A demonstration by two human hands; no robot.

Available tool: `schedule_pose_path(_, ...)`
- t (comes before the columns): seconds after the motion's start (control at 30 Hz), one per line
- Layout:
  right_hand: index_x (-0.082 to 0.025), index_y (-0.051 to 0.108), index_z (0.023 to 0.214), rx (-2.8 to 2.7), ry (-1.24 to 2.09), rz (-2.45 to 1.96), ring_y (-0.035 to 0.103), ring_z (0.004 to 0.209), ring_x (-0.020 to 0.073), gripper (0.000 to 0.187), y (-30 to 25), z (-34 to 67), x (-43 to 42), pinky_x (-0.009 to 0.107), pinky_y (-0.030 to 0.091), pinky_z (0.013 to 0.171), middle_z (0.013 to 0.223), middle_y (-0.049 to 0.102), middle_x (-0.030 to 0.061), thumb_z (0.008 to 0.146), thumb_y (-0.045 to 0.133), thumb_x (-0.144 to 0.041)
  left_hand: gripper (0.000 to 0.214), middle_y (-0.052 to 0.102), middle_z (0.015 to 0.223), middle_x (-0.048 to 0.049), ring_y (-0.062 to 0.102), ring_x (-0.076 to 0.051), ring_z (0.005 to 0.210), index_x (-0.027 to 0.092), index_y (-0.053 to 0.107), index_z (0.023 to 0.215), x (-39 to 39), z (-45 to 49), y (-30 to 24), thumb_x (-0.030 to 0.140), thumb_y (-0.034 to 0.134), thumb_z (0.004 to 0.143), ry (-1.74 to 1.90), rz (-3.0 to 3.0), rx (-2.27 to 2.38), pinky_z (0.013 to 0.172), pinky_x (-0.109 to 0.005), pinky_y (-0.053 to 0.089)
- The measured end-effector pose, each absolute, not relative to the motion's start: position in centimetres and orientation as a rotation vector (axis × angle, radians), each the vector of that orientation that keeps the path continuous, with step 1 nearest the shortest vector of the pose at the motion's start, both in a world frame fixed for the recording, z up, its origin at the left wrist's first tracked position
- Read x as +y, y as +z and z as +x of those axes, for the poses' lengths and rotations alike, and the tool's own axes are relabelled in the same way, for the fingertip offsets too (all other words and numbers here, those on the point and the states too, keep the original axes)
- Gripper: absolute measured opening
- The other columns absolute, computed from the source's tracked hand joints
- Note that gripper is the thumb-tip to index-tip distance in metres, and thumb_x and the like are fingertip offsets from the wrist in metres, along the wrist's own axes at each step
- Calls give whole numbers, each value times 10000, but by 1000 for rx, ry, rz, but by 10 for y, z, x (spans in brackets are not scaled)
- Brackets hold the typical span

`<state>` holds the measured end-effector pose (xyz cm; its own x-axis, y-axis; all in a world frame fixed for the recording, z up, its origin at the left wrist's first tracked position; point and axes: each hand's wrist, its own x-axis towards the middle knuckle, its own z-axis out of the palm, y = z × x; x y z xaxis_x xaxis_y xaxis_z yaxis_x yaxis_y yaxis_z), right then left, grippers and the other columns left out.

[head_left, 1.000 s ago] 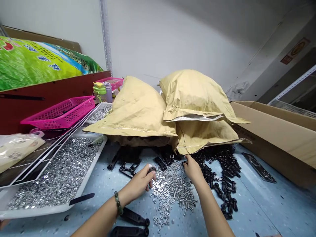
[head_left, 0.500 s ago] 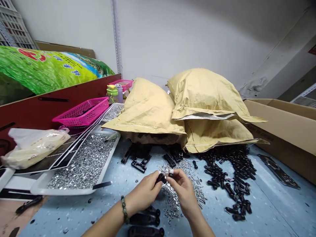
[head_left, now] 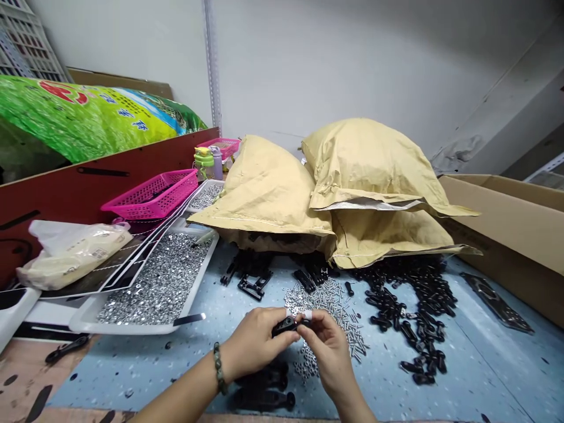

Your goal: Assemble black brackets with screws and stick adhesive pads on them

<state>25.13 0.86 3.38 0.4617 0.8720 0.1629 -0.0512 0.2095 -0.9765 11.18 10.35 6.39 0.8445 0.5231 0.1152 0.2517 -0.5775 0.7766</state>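
Your left hand [head_left: 258, 343] and right hand [head_left: 328, 348] both pinch 1 black part [head_left: 284, 325] at its ends — probably light, rigid, slightly slick — with the screws [head_left: 337, 299] at 12 o'clock.

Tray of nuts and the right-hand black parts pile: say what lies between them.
Head view: black brackets and a heap of silver screws lie between them.

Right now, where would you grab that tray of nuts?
Probably the tray's white rim, one hand on the right long edge, one at the near end: both stand free, while the left edge abuts panels. Hold it level; the nuts lie loose.
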Motion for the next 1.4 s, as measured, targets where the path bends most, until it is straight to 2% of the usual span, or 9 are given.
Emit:
schedule_pose_path(0.17, -213, 647, 844, -934, 802, -1234, 650, 827, 198, 136, 35, 248, 9, 310, 524, 735, 856, 691, 41, 771, 708, -310, 253, 557, 624, 33, 501, -134, 588, 185, 549, 688, 105, 104, 61, 333, 515, 890, 406, 2195, 594, 542, -227, 294)
schedule_pose_path(0.27, -213, 616, 959, -1080, 723, -1439, 635, 834, 216, 199, 26, 255, 9, 349, 515, 744, 904, 670, 59, 813, 649, -344, 288, 535, 588, 30, 496, -142, 569, 193, 523, 639, 110, 100, 60, 359, 531, 874, 405, 2220, 674, 538, -242, 282)
schedule_pose_path(0.4, -233, 605, 864, -1561, 246, -1872, 563, 801, 226, 57, 4, 261, 7, 354, 453, 697, 850, 614, 50, 856, 578, -282, 164, 580, 667, 23, 544, -172, 631, 204, 551, 866, 123, 97, 53, 343, 469, 894, 449, 2148, 812, 575, -246, 351)
schedule_pose_path(0.53, -223, 540, 734, -1735, -21, -1996, 515, 742, 204, 175, -12, 255, 10, 331, 397, 667, 767, 578, 32, 901, 489, -202, 141, 617, 846, -13, 584, -183, 799, 187, 526, 969, 131, 100, 41, 242, 410, 910, 442, 2144, 771, 699, -261, 430)
schedule_pose_path(0.7, -218, 529, 755, -1664, -21, -2028, 520, 744, 226, 139, -10, 258, -2, 344, 395, 657, 766, 561, 39, 867, 574, -288, 144, 593, 981, -32, 543, -191, 962, 200, 625, 988, 134, 113, 26, 211, 527, 883, 375, 2276, 572, 864, -273, 411)
schedule_pose_path(0.87, -242, 562, 1075, -1621, 35, -1871, 563, 899, 241, 175, -15, 266, -17, 371, 451, 758, 967, 604, 73, 916, 490, -257, 127, 604, 966, -55, 518, -231, 949, 198, 683, 917, 137, 125, 14, 170, 573, 860, 257, 2425, 410, 872, -339, 386)
schedule_pose_path(1.1, -255, 599, 952, -1693, 150, -1819, 560, 918, 239, 148, -23, 259, -13, 397, 466, 778, 999, 617, 69, 917, 465, -204, 282, 592, 1023, -52, 509, -226, 984, 273, 638, 1134, 136, 106, 19, 201, 468, 922, 167, 2472, 340, 909, -359, 351)
schedule_pose_path(1.27, -240, 595, 846, -1697, 332, -1807, 565, 865, 224, 137, 1, 258, 2, 372, 463, 763, 891, 627, 53, 914, 477, -253, 236, 613, 936, -24, 535, -208, 918, 287, 689, 1001, 135, 97, 20, 200, 498, 893, 127, 2449, 410, 855, -335, 367)
schedule_pose_path(1.4, -185, 571, 1048, -1486, 304, -1911, 588, 898, 245, 233, 15, 240, 56, 359, 471, 778, 962, 616, 104, 876, 514, -331, 171, 629, 911, -22, 555, -226, 930, 258, 691, 835, 125, 86, 24, 176, 542, 851, 91, 2437, 450, 877, -361, 377)
